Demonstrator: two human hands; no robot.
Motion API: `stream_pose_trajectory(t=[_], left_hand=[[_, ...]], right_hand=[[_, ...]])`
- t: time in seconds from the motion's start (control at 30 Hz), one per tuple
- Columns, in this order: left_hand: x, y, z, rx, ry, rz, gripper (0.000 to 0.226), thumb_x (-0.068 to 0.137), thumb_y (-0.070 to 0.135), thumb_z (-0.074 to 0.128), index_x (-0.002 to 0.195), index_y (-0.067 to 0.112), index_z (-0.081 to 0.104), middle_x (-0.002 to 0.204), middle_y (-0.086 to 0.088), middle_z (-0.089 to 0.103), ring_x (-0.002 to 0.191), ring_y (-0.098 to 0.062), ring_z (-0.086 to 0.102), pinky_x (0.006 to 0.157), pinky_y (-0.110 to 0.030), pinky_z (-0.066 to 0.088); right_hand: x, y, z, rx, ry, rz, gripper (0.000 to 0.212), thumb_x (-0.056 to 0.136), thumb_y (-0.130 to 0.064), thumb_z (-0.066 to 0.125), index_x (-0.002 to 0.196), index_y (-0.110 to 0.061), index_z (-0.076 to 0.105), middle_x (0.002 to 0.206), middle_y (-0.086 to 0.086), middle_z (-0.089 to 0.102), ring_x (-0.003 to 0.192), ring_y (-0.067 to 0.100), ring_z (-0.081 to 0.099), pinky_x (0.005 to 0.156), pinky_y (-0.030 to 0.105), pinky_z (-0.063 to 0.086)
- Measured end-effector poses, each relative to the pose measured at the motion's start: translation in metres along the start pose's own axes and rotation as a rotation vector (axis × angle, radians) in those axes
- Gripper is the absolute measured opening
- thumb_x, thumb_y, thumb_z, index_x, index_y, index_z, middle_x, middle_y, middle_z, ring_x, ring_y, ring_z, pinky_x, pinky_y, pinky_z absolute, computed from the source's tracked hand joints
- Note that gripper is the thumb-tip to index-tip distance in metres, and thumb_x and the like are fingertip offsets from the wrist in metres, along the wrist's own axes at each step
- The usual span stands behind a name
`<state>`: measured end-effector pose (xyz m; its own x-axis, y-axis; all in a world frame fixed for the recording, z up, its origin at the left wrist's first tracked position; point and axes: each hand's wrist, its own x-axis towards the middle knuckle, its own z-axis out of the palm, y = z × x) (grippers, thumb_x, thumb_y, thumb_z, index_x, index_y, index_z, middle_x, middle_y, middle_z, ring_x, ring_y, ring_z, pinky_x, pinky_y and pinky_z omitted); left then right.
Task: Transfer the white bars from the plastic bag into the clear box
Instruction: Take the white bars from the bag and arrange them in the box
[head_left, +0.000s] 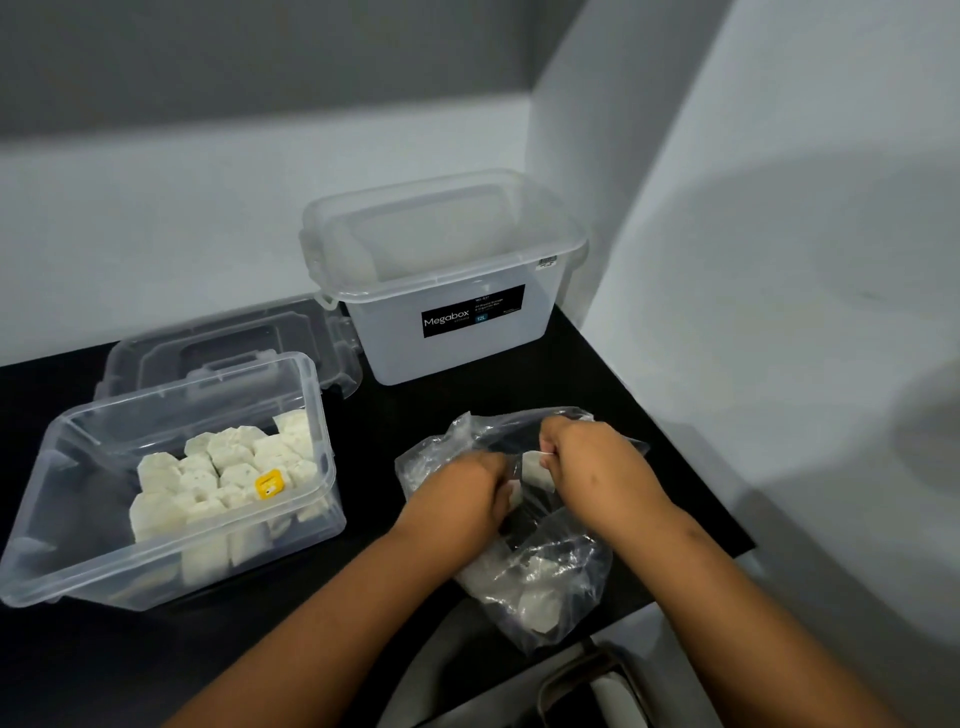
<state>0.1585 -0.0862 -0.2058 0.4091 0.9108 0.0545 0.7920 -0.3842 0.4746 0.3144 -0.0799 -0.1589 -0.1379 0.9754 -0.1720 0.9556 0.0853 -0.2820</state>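
Note:
A crumpled clear plastic bag (545, 582) lies on the black table, at its right side. Both my hands are inside its open mouth. My left hand (462, 486) has its fingers curled around a white bar (515, 493), mostly hidden. My right hand (582, 452) pinches another white bar (534, 467) between thumb and fingers. More white bars (537, 608) show through the bag's lower end. To the left stands the clear box (62, 530), open and holding several white bars (218, 473) stacked in layers, one with a yellow sticker (268, 484).
A second, frosted box (447, 343) with a black Megabox label and its lid on stands at the back. A clear lid (234, 338) lies flat behind the open box. White walls close in behind and at right. The table edge runs near the bag's lower end.

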Motion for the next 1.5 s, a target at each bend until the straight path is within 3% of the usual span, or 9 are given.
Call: stream_pose_trajectory(t=[0.13, 0.33, 0.47, 0.63, 0.8, 0.93, 1.07, 1.27, 1.5], left_hand=[[-0.001, -0.002, -0.045, -0.031, 0.034, -0.034, 0.009, 0.095, 0.031, 0.051, 0.096, 0.025, 0.058, 0.093, 0.007, 0.059, 0.083, -0.009, 0.058, 0.074, -0.028, 0.050], [-0.014, -0.017, -0.137, 0.000, 0.136, -0.053, 0.010, 0.092, 0.030, 0.060, 0.093, 0.023, 0.066, 0.081, 0.012, 0.058, 0.073, -0.007, 0.054, 0.063, -0.022, 0.036], [-0.037, -0.038, -0.189, 0.005, 0.204, -0.143, 0.007, 0.088, 0.031, 0.066, 0.085, 0.026, 0.069, 0.075, 0.009, 0.066, 0.064, -0.002, 0.057, 0.058, -0.017, 0.041], [-0.069, -0.079, -0.225, 0.053, 0.284, -0.258, 0.004, 0.084, 0.027, 0.071, 0.081, 0.025, 0.070, 0.072, 0.008, 0.068, 0.070, -0.008, 0.062, 0.063, -0.023, 0.047], [-0.097, -0.130, -0.231, 0.111, 0.165, -0.334, 0.003, 0.086, 0.026, 0.069, 0.085, 0.024, 0.067, 0.072, 0.012, 0.063, 0.066, -0.004, 0.061, 0.058, -0.017, 0.044], [-0.112, -0.156, -0.223, 0.092, 0.031, -0.383, 0.004, 0.088, 0.025, 0.067, 0.085, 0.027, 0.064, 0.074, 0.012, 0.062, 0.074, -0.005, 0.062, 0.069, -0.020, 0.049], [-0.116, -0.170, -0.211, 0.017, -0.005, -0.396, 0.002, 0.087, 0.024, 0.068, 0.086, 0.024, 0.066, 0.073, 0.010, 0.065, 0.070, -0.003, 0.063, 0.063, -0.013, 0.043], [-0.113, -0.175, -0.205, -0.070, -0.042, -0.388, 0.005, 0.088, 0.020, 0.067, 0.093, 0.018, 0.068, 0.082, 0.005, 0.069, 0.073, -0.005, 0.067, 0.070, -0.017, 0.052], [-0.109, -0.183, -0.201, -0.109, -0.070, -0.371, 0.004, 0.088, 0.019, 0.068, 0.091, 0.020, 0.067, 0.079, 0.006, 0.070, 0.071, -0.003, 0.068, 0.073, -0.022, 0.056]], right_hand=[[0.013, -0.009, -0.015, 0.028, 0.091, -0.090, 0.005, 0.093, -0.018, 0.052, 0.091, -0.017, 0.056, 0.087, 0.005, 0.063, 0.083, 0.026, 0.063, 0.071, 0.036, 0.052], [0.026, -0.053, -0.065, 0.123, 0.143, -0.223, 0.005, 0.088, -0.025, 0.066, 0.086, -0.022, 0.064, 0.075, -0.004, 0.068, 0.070, 0.014, 0.065, 0.071, 0.031, 0.054], [0.034, -0.102, -0.082, 0.164, 0.135, -0.370, 0.005, 0.087, -0.025, 0.067, 0.090, -0.020, 0.068, 0.077, -0.005, 0.068, 0.074, 0.014, 0.067, 0.077, 0.031, 0.053], [0.050, -0.164, -0.070, 0.210, 0.056, -0.476, 0.005, 0.089, -0.022, 0.066, 0.091, -0.017, 0.067, 0.065, -0.010, 0.065, 0.066, 0.007, 0.068, 0.063, 0.017, 0.047], [0.066, -0.215, -0.034, 0.169, -0.124, -0.576, 0.003, 0.089, -0.012, 0.063, 0.092, -0.010, 0.063, 0.077, 0.003, 0.071, 0.068, 0.012, 0.070, 0.067, 0.028, 0.055], [0.079, -0.241, 0.002, -0.097, -0.351, -0.591, 0.009, 0.088, -0.008, 0.059, 0.092, -0.016, 0.061, 0.075, -0.008, 0.060, 0.065, 0.009, 0.063, 0.057, 0.021, 0.047], [0.089, -0.251, 0.032, -0.286, -0.563, -0.519, 0.016, 0.085, -0.007, 0.060, 0.086, -0.023, 0.058, 0.090, 0.003, 0.068, 0.074, 0.019, 0.069, 0.073, 0.038, 0.059], [0.094, -0.260, 0.055, -0.484, -0.564, -0.496, 0.018, 0.087, -0.008, 0.057, 0.103, -0.006, 0.066, 0.100, 0.012, 0.065, 0.073, 0.023, 0.052, 0.062, 0.029, 0.043], [0.093, -0.268, 0.058, -0.560, -0.531, -0.440, 0.021, 0.087, -0.008, 0.064, 0.108, -0.005, 0.067, 0.093, 0.008, 0.063, 0.066, 0.022, 0.057, 0.054, 0.024, 0.044]])
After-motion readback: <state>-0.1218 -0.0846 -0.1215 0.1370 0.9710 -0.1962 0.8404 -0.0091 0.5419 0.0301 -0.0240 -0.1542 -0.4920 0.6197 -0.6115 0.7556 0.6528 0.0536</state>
